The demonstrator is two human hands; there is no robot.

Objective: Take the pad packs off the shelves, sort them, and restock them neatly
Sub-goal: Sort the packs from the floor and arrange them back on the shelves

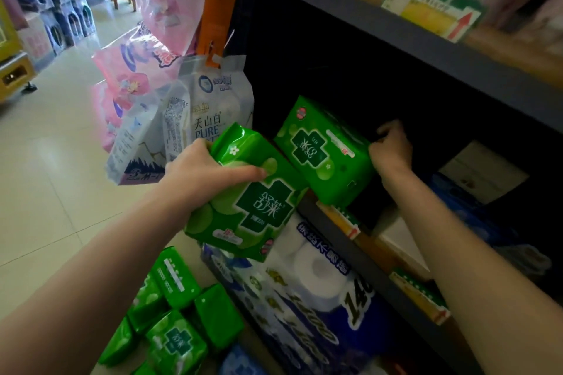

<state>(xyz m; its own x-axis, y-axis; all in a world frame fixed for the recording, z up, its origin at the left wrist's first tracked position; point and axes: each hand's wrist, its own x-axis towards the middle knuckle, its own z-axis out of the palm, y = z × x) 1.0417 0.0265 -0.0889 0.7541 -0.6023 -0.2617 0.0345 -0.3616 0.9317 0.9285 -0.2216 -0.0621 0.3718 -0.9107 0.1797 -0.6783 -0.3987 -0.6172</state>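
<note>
My left hand (202,172) grips a green pad pack (246,201) from above, holding it in the air in front of the shelf. A second green pad pack (323,151) lies tilted at the front lip of the dark middle shelf (335,222). My right hand (391,148) grips this pack's right end, fingers curled behind it. Several more green pad packs (170,316) lie in a loose heap on the floor at the lower left.
A large toilet-paper bundle (307,292) stands on the floor below the shelf. White and pink packs (210,113) hang on the shelf's left end. Green price tags (432,6) line the shelf edges. Tiled floor (54,161) stretches to the left.
</note>
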